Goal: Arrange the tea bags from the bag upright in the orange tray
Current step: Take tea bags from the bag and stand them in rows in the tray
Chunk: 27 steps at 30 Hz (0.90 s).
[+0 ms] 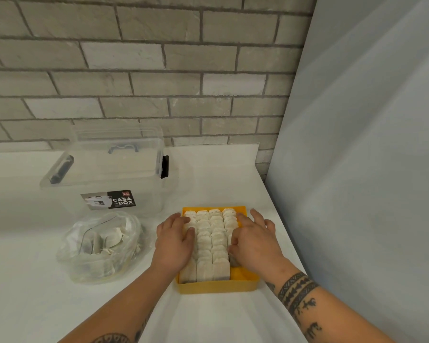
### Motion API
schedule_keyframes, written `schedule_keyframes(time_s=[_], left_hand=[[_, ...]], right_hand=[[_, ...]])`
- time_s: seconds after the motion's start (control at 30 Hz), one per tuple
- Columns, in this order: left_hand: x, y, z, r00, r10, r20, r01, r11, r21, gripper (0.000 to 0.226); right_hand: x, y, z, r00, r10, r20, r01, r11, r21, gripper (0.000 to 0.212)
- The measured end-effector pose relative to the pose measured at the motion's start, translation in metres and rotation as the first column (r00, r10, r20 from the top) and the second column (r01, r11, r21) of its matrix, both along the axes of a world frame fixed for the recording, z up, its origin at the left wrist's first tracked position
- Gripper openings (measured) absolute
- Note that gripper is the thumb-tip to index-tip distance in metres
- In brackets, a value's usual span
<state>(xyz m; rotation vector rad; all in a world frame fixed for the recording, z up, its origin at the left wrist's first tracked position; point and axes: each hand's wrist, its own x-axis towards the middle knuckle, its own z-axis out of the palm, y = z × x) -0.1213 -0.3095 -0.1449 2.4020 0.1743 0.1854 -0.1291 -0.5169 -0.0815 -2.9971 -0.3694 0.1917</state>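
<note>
The orange tray (217, 286) sits on the white table in front of me, packed with several rows of pale tea bags (211, 240) standing upright. My left hand (174, 241) lies flat on the left rows, fingers straight. My right hand (254, 237) presses on the right rows with its fingers spread, hiding the bags beneath. A small gap of bare orange floor shows at the tray's near right corner. The clear plastic bag (102, 246) with more tea bags inside lies to the left of the tray.
A clear plastic storage box (104, 174) with a "CASA BOX" label stands behind the bag, against the grey brick wall. A pale blue sheet hangs along the right side. The table edge runs diagonally just right of the tray.
</note>
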Motion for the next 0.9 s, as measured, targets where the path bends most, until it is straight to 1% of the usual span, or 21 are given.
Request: schedule_keyframes(time_s=[0.17, 0.3, 0.43, 0.57, 0.67, 0.77, 0.8, 0.83, 0.9], left_hand=[[0.000, 0.011, 0.014, 0.997, -0.051, 0.052, 0.054, 0.997, -0.063, 0.022], [-0.001, 0.038, 0.037, 0.992, -0.081, 0.094, 0.094, 0.986, -0.136, 0.021], [-0.004, 0.082, 0.057, 0.994, -0.037, 0.100, 0.054, 0.983, -0.174, 0.022], [-0.009, 0.139, 0.069, 0.995, 0.050, 0.091, -0.027, 0.970, -0.240, 0.018], [-0.013, 0.181, 0.071, 0.996, 0.083, 0.024, -0.075, 0.965, -0.252, 0.019], [-0.015, 0.213, 0.062, 0.993, 0.035, -0.114, -0.056, 0.981, -0.186, 0.018], [-0.016, 0.220, 0.058, 0.986, -0.002, -0.166, -0.023, 0.989, -0.145, 0.016], [-0.017, 0.226, 0.053, 0.976, -0.047, -0.212, 0.026, 0.995, -0.101, 0.016], [-0.022, 0.233, 0.042, 0.950, -0.143, -0.279, 0.142, 0.990, -0.026, 0.015]], right_hand=[[-0.003, 0.033, 0.013, 0.992, 0.029, 0.122, -0.046, 0.989, 0.141, 0.024], [-0.004, 0.076, 0.022, 0.989, 0.047, 0.140, -0.076, 0.975, 0.210, 0.021], [-0.005, 0.125, 0.023, 0.988, 0.063, 0.141, -0.102, 0.951, 0.292, 0.022], [-0.007, 0.178, 0.023, 0.988, 0.090, 0.125, -0.133, 0.907, 0.398, 0.020], [-0.006, 0.215, 0.021, 0.994, 0.069, 0.089, -0.104, 0.867, 0.488, 0.019], [-0.006, 0.247, 0.014, 0.998, 0.047, -0.041, -0.015, 0.818, 0.575, 0.021], [-0.006, 0.255, 0.010, 0.996, 0.053, -0.077, 0.001, 0.820, 0.573, 0.022], [-0.006, 0.262, 0.006, 0.993, 0.063, -0.097, -0.001, 0.842, 0.539, 0.023], [-0.007, 0.269, -0.005, 0.991, 0.084, -0.107, -0.038, 0.925, 0.379, 0.025]])
